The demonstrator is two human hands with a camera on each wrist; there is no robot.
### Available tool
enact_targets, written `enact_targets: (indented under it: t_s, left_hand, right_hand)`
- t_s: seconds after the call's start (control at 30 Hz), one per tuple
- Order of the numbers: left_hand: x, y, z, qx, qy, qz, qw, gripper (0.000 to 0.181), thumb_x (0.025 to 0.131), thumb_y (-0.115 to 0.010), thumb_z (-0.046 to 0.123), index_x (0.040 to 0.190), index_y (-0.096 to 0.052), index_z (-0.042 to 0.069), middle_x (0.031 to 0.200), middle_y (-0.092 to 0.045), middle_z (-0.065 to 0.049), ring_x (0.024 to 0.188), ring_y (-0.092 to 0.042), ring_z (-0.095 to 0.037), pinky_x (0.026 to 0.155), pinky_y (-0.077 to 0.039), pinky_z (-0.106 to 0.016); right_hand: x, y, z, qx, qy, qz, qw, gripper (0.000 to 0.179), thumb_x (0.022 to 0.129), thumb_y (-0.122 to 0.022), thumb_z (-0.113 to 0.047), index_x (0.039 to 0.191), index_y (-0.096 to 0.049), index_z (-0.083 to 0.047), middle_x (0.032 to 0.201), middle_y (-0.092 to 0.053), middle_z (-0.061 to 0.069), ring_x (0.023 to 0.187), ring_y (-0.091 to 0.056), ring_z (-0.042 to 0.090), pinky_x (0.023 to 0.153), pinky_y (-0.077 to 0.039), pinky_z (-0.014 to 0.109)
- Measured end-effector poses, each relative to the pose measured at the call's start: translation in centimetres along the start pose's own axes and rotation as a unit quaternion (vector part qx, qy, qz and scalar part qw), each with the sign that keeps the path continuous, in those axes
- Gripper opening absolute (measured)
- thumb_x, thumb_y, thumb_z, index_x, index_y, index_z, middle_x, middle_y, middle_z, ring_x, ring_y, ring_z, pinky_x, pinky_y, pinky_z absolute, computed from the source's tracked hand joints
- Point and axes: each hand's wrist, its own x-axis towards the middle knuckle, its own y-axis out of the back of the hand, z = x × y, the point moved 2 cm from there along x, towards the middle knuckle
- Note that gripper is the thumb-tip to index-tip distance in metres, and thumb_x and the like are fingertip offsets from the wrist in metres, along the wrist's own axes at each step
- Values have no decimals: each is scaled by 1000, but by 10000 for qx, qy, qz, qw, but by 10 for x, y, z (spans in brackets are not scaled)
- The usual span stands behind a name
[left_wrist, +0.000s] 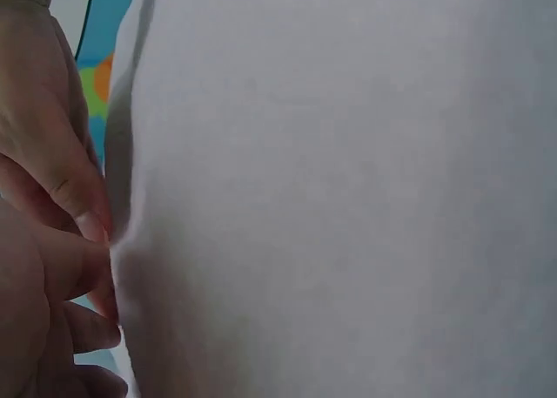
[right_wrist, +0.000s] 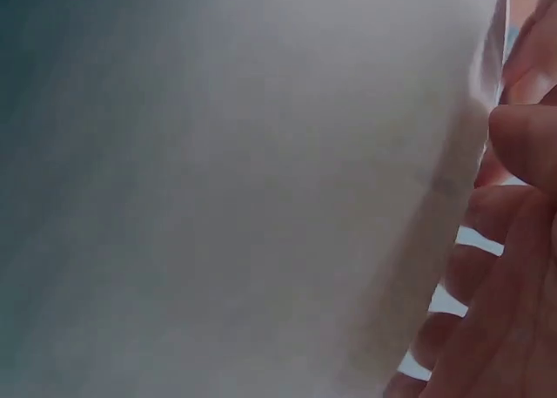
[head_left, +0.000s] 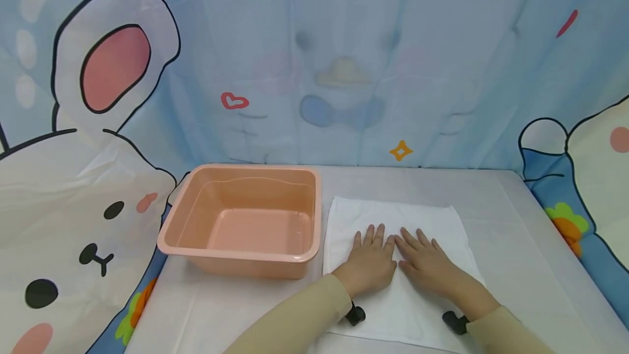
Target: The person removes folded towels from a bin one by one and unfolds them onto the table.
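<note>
A white towel (head_left: 408, 310) lies spread flat on the table, a little right of the middle in the head view. My left hand (head_left: 371, 264) rests palm down on it, fingers straight and slightly spread. Close beside it, my right hand (head_left: 429, 266) lies flat on the same towel, its fingers angled up and to the left; the index fingers nearly meet. From the left wrist, the towel (left_wrist: 305, 180) fills most of the view, with fingertips touching it at the left edge. In the right wrist view, the right hand (right_wrist: 505, 285) touches the towel along the right side.
Left of the towel stands a pink plastic basin (head_left: 236, 255) with nothing visible inside. A white cover (head_left: 521, 266) lies over the table. Behind hangs a blue curtain (head_left: 442, 70) with cartoon prints, and printed fabric also flanks both sides of the table.
</note>
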Motion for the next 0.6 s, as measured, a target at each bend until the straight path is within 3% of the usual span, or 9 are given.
enact_targets:
  t_s: [0.23,0.6]
  left_hand:
    - [6,-6,-5,-69,399,-147,9991,69,111,-38,62,173,-21,36,184,-10,0,171,-10,-31,133,-20,-62]
    - [19,1,-11,-153,730,-155,9971,69,108,-26,74,171,-16,48,184,-6,-1,170,-6,-36,130,-18,-70]
  right_hand:
    - [7,-4,-2,-274,-210,-132,9993,71,106,-65,-37,165,-41,-7,174,-28,29,157,-23,64,114,-23,88]
    - [24,4,17,-455,-763,-487,9949,80,107,-58,-53,170,-32,-13,177,-16,31,157,-11,68,112,-15,92]
